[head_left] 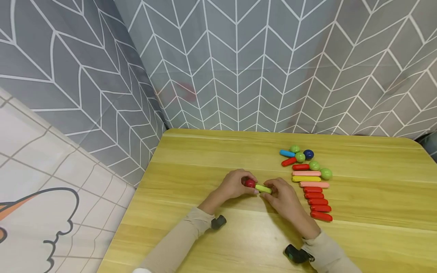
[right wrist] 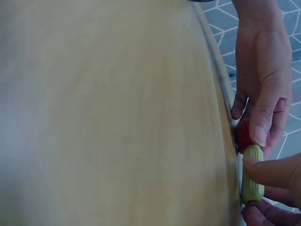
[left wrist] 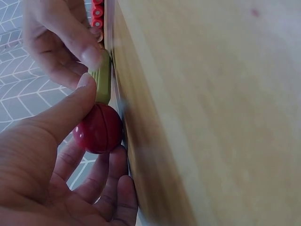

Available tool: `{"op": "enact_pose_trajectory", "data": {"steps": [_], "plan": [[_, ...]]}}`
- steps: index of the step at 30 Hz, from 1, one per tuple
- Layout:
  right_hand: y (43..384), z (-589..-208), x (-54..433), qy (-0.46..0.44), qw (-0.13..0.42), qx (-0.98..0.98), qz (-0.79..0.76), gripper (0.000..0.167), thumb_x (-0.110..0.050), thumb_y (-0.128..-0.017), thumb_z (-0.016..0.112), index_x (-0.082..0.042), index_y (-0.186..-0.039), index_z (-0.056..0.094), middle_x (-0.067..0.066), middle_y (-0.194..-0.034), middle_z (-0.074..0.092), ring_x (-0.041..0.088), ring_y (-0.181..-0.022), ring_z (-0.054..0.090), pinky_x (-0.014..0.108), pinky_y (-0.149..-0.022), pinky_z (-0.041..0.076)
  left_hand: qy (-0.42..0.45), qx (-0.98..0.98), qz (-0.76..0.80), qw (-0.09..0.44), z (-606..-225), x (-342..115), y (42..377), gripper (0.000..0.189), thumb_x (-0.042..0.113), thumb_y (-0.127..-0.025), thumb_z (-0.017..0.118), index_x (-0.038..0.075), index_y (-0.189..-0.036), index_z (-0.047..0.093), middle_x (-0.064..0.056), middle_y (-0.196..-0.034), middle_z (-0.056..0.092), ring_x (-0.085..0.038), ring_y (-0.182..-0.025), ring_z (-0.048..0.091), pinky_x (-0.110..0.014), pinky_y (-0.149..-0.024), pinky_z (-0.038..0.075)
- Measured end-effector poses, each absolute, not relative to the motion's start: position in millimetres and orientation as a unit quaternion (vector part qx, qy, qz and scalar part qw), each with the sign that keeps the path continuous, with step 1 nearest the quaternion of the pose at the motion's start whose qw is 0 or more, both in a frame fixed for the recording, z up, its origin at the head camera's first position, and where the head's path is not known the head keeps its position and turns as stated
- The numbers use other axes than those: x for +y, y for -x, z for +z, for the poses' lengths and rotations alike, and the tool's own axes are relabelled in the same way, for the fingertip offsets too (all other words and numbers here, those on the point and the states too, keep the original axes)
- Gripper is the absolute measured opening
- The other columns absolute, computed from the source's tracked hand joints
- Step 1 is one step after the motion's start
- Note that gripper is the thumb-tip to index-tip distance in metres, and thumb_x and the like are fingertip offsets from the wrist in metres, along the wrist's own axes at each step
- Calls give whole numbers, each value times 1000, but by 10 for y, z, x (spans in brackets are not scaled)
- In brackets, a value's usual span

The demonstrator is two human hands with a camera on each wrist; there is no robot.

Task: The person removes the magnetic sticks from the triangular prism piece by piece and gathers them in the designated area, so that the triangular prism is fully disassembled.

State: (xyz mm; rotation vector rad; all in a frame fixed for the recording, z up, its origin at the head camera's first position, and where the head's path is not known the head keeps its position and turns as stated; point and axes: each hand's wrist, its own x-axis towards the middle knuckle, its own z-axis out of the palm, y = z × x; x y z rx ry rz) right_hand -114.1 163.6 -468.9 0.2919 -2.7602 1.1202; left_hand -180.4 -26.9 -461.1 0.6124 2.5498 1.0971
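My left hand (head_left: 236, 184) holds a glossy red ball (head_left: 250, 183) between thumb and fingers, low over the wooden table. In the left wrist view the ball (left wrist: 98, 129) shows a seam running round it. A short light-green ridged stick (head_left: 263, 189) meets the ball's right side, end to end. My right hand (head_left: 283, 197) pinches this stick near its far end, thumb on top and fingers below. From the right wrist view, the stick (right wrist: 253, 188) lies in line with the ball, and the left thumb rests over their meeting point.
Right of the hands, several red sticks (head_left: 321, 208) lie in a column, with pink sticks (head_left: 306, 173) and a yellow stick (head_left: 306, 178) above. Green balls (head_left: 326, 173), a dark blue ball (head_left: 308, 154) and a blue stick (head_left: 287, 153) lie farther back. A patterned curtain (head_left: 239, 68) hangs behind the table.
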Motion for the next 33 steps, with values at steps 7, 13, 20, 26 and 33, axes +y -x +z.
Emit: {"op": "enact_pose_trajectory", "data": {"steps": [7, 13, 20, 26, 33], "plan": [[1199, -4770, 1613, -84, 65, -919, 379, 21, -9, -83, 81, -2, -100, 73, 6, -85, 60, 12, -73, 47, 21, -63, 39, -217, 886, 382, 151, -4626, -269, 1806, 31, 29, -79, 86, 20, -107, 76, -1, -115, 71, -17, -105, 61, -27, -89, 53], [1204, -4783, 1602, -85, 64, -915, 389, 19, -8, -86, 78, -1, -100, 69, 8, -88, 62, 13, -73, 48, 21, -63, 40, -217, 886, 383, 144, -4638, -261, 1815, 31, 27, -80, 86, 19, -109, 76, -1, -118, 72, -18, -110, 62, -28, -92, 53], [1219, -4776, 1553, -56, 44, -893, 444, 19, -5, -90, 73, -2, -108, 68, 14, -101, 71, 16, -82, 60, 19, -68, 49, -215, 892, 376, 129, -4643, -254, 1823, 33, 26, -80, 86, 18, -110, 76, -1, -117, 74, -18, -109, 63, -27, -93, 52], [1229, -4783, 1518, -27, 32, -881, 472, 19, -10, -93, 71, -6, -111, 72, 14, -109, 74, 14, -82, 62, 17, -67, 49, -214, 895, 371, 126, -4641, -249, 1825, 32, 27, -80, 86, 19, -109, 77, -1, -115, 74, -17, -106, 62, -25, -90, 51], [1235, -4804, 1502, -41, 56, -887, 457, 19, -8, -91, 73, -4, -109, 74, 16, -107, 74, 10, -75, 61, 17, -63, 48, -213, 893, 377, 123, -4645, -249, 1822, 30, 27, -80, 86, 19, -108, 77, -1, -113, 74, -15, -101, 61, -23, -85, 51]]}}
